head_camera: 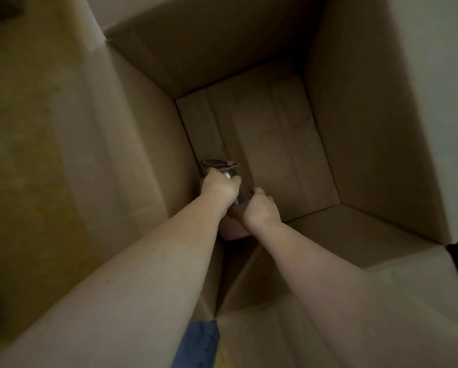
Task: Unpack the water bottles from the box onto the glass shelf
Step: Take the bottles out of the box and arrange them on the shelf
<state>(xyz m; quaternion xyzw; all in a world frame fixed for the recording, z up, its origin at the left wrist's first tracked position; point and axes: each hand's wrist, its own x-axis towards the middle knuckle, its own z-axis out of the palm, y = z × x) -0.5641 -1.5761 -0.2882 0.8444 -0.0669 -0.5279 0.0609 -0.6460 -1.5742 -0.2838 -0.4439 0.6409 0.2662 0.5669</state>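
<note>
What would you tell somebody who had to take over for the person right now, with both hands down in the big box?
Left hand: closed around a water bottle low in the cardboard box, near its left wall.
Right hand: gripping something beside it, apparently a second bottle, but it is mostly hidden.
The rest of the box floor in view looks bare, so these may be the last ones.
The glass shelf is out of view, so bottles already unpacked cannot be counted.
Left to do: lift out what the hands hold and set it on the shelf.

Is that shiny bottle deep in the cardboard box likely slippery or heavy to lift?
Probably smooth: the shiny bottle glints. Both hands, left and right, grip there, hinting at weight or awkward reach. Dim light hides more.
</note>
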